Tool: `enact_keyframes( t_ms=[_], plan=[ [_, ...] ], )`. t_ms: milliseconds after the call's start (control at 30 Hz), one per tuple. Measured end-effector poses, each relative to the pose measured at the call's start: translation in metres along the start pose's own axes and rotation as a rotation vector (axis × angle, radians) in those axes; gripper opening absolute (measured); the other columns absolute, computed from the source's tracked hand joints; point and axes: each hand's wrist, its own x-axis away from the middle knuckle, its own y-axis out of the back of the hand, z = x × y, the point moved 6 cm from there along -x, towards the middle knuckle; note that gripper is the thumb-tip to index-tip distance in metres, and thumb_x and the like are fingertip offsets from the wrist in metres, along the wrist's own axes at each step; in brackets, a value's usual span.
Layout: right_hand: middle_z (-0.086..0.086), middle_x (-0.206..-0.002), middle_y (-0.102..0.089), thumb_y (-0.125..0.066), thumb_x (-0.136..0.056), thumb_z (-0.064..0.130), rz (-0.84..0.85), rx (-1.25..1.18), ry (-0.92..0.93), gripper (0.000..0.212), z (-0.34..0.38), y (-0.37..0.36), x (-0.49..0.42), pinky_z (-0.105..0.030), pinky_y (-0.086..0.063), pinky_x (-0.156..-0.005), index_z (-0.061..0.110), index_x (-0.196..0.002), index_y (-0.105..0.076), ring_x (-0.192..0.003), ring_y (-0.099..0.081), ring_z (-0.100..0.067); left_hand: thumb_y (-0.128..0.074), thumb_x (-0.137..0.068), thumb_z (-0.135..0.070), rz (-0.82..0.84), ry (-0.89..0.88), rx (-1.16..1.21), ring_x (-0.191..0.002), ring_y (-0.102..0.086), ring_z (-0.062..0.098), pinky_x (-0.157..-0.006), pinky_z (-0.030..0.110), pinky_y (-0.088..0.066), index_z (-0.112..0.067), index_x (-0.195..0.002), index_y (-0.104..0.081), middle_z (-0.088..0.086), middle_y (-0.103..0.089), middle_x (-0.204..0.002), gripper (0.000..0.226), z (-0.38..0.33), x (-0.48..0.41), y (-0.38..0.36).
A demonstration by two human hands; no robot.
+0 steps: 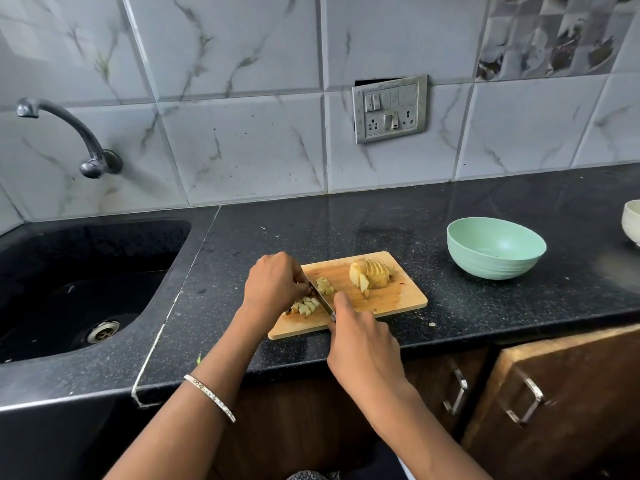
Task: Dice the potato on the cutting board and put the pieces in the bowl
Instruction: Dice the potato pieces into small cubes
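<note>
Gripping knife [322, 301], right hand [363, 344] holds blade among potato pieces [306, 304], left hand [273, 284] curled on them hiding its tip, sliced potato [370, 278] behind, bowl [495, 247] right, sink [86, 271] left

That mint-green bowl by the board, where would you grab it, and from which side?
Best the rim of the green bowl, on its near left side, facing the cutting board. It stands upright and open, and its wall curves in toward a narrower base, so fingers would likely slip there; a thumb inside the lip and fingers outside should hold. Bare counter lies on that side.
</note>
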Motion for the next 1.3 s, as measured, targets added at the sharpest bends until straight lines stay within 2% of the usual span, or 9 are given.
enact_keyframes(
  t_ms=[200,400,567,667,767,900,1000,1167,1300],
  plan=[
    [-0.008,-0.117,-0.063,-0.048,-0.104,0.020,-0.004,0.042,-0.008,0.041,-0.003,0.004,0.020,-0.034,-0.039,-0.068,0.021,-0.140,-0.029,-0.104,-0.063,-0.032,-0.074,-0.078,-0.020,-0.031,-0.004,0.012,-0.055,-0.065,0.012,-0.064,0.031,-0.059,-0.020,-0.077,-0.079,-0.002,-0.070,-0.062,0.005,-0.003,0.002,-0.001],
    [-0.002,-0.107,-0.060,-0.047,-0.104,0.029,0.036,-0.046,-0.035,0.012,-0.014,0.030,0.022,-0.035,-0.039,-0.069,0.026,-0.114,-0.040,-0.097,-0.059,-0.028,-0.076,-0.075,-0.022,-0.021,0.014,0.007,-0.073,-0.064,0.015,-0.058,0.026,-0.042,-0.019,-0.076,-0.078,-0.002,-0.071,-0.070,0.004,0.002,-0.003,0.002],
    [0.006,-0.088,-0.053,-0.048,-0.103,0.035,0.011,-0.084,-0.010,0.007,-0.020,0.046,0.013,-0.035,-0.038,-0.066,0.030,-0.101,-0.044,-0.079,-0.046,-0.021,-0.075,-0.080,-0.024,0.010,0.017,0.048,-0.067,-0.054,0.007,-0.049,0.019,-0.034,-0.019,-0.080,-0.078,-0.009,-0.065,-0.069,0.006,0.006,-0.006,0.005],
    [0.008,-0.084,-0.048,-0.047,-0.104,0.035,-0.036,-0.086,-0.021,0.007,-0.024,0.046,0.008,-0.035,-0.038,-0.067,0.029,-0.107,-0.045,-0.079,-0.045,-0.021,-0.073,-0.082,-0.022,-0.007,0.006,0.053,-0.080,-0.057,0.011,-0.059,0.024,-0.040,-0.020,-0.085,-0.077,-0.005,-0.068,-0.083,0.005,0.007,-0.006,0.008],
    [0.005,-0.090,-0.056,-0.044,-0.105,0.035,-0.082,-0.067,-0.044,0.012,-0.029,0.045,0.003,-0.035,-0.039,-0.067,0.025,-0.113,-0.043,-0.085,-0.056,-0.023,-0.072,-0.083,-0.020,-0.035,-0.018,0.063,-0.095,-0.059,0.015,-0.072,0.028,-0.041,-0.027,-0.090,-0.074,-0.006,-0.066,-0.095,0.010,0.007,-0.010,0.007],
    [-0.001,-0.103,-0.064,-0.043,-0.106,0.034,-0.047,-0.037,-0.096,0.020,-0.037,0.036,0.001,-0.035,-0.039,-0.067,0.020,-0.121,-0.043,-0.098,-0.063,-0.028,-0.073,-0.082,-0.042,0.026,-0.042,-0.016,-0.115,-0.055,0.024,-0.086,0.040,-0.048,-0.039,-0.091,-0.073,-0.005,-0.066,-0.113,0.009,0.001,-0.014,-0.003],
    [0.000,-0.103,-0.064,-0.044,-0.105,0.033,-0.002,-0.076,-0.088,0.015,-0.036,0.027,0.003,-0.036,-0.040,-0.069,0.022,-0.115,-0.043,-0.101,-0.062,-0.028,-0.071,-0.079,-0.056,0.096,-0.037,-0.128,-0.123,-0.047,0.026,-0.095,0.047,-0.039,-0.037,-0.101,-0.074,-0.006,-0.062,-0.124,0.029,-0.007,-0.012,-0.013],
    [0.002,-0.101,-0.063,-0.045,-0.104,0.037,0.011,-0.184,-0.070,0.009,-0.040,0.021,0.005,-0.038,-0.039,-0.072,0.029,-0.102,-0.042,-0.097,-0.060,-0.025,-0.076,-0.077,-0.052,0.041,-0.035,-0.140,-0.117,-0.052,0.021,-0.093,0.044,-0.036,-0.034,-0.096,-0.071,-0.008,-0.066,-0.114,0.026,-0.010,-0.007,-0.013],
    [0.003,-0.096,-0.063,-0.045,-0.103,0.039,-0.031,-0.196,-0.092,0.009,-0.048,0.026,0.003,-0.037,-0.036,-0.069,0.030,-0.101,-0.043,-0.086,-0.054,-0.021,-0.083,-0.072,-0.039,-0.023,-0.014,0.043,-0.096,-0.061,0.009,-0.087,0.038,-0.040,-0.036,-0.078,-0.064,-0.019,-0.064,-0.082,0.019,0.004,-0.005,0.000]
  ],
)
